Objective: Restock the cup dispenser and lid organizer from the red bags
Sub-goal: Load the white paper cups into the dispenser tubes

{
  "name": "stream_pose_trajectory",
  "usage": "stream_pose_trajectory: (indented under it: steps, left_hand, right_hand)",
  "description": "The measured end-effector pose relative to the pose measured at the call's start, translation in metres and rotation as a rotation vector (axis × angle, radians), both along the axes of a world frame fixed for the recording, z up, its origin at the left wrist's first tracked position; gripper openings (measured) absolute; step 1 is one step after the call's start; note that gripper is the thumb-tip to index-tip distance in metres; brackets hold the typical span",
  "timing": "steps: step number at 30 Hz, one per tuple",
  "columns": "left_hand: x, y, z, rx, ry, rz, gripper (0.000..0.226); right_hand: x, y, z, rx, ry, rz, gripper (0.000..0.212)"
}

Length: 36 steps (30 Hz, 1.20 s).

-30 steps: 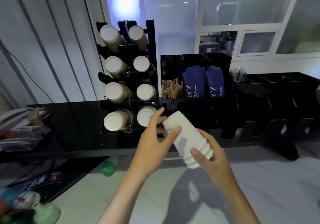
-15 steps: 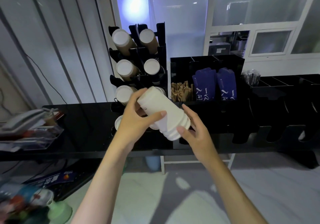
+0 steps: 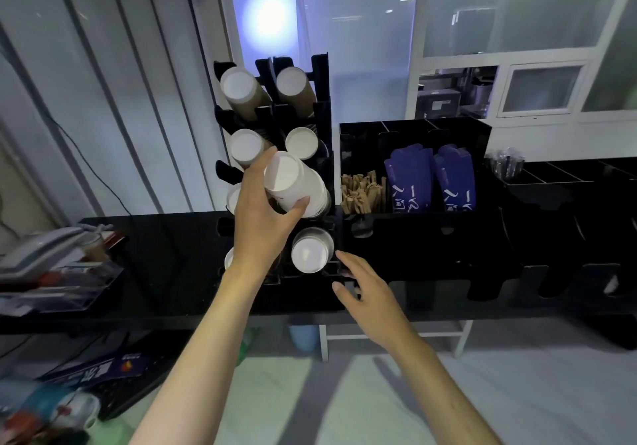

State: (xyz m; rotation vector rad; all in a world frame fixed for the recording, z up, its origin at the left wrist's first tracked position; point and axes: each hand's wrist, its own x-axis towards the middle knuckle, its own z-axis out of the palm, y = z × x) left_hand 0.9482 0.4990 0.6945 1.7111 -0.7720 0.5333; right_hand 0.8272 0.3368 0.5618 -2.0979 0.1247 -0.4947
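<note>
A black cup dispenser (image 3: 322,76) stands on the black counter with two columns of tilted cup stacks, their white bottoms facing me. My left hand (image 3: 262,217) grips a stack of white paper cups (image 3: 296,182) and holds it against the right column's third slot from the top, rim end inward. Just below sits another white cup stack (image 3: 310,255) in the bottom right slot. My right hand (image 3: 365,293) hovers open below and right of the dispenser, holding nothing. No red bags are in view.
Right of the dispenser a black organizer (image 3: 413,127) holds wooden stirrers (image 3: 362,191) and blue sleeves (image 3: 431,179). Further right are black lid slots (image 3: 568,244). A telephone and clutter (image 3: 44,255) sit on the counter's left. A white frame (image 3: 389,336) stands under the counter.
My left hand lifted the white cup stack up and into the dispenser's right column. My right hand let go of the stack and dropped away below it.
</note>
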Motion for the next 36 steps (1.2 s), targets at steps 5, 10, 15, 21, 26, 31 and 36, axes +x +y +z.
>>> stream_pose_trajectory:
  steps: [5, 10, 15, 21, 26, 31, 36]
  left_hand:
    - [0.008, -0.012, -0.005, 0.109, -0.081, 0.021, 0.085]
    - [0.023, -0.024, -0.018, 0.286, -0.204, 0.073, 0.081]
    - [0.030, -0.029, -0.025, 0.327, -0.167, 0.093, 0.080]
    - [0.033, -0.033, -0.026, 0.328, -0.101, 0.115, 0.076]
    - [0.024, -0.032, -0.029, 0.353, -0.135, 0.151, 0.076]
    - [0.017, -0.015, -0.030, 0.585, -0.113, 0.068, 0.100]
    - [0.009, 0.000, -0.036, 0.709, -0.140, 0.024, 0.129]
  right_hand:
    - [-0.002, -0.002, -0.002, -0.058, 0.027, 0.012, 0.059]
    - [-0.002, -0.004, -0.001, -0.073, 0.039, 0.021, 0.058]
    - [-0.003, -0.007, -0.003, -0.072, 0.039, 0.035, 0.058]
    - [-0.001, -0.009, -0.006, -0.055, 0.025, 0.040, 0.057]
    - [-0.001, -0.007, -0.008, -0.084, 0.029, 0.036, 0.060]
    - [-0.004, -0.008, -0.005, -0.092, 0.040, 0.054, 0.061]
    - [-0.006, -0.008, -0.005, -0.099, 0.046, 0.063, 0.061]
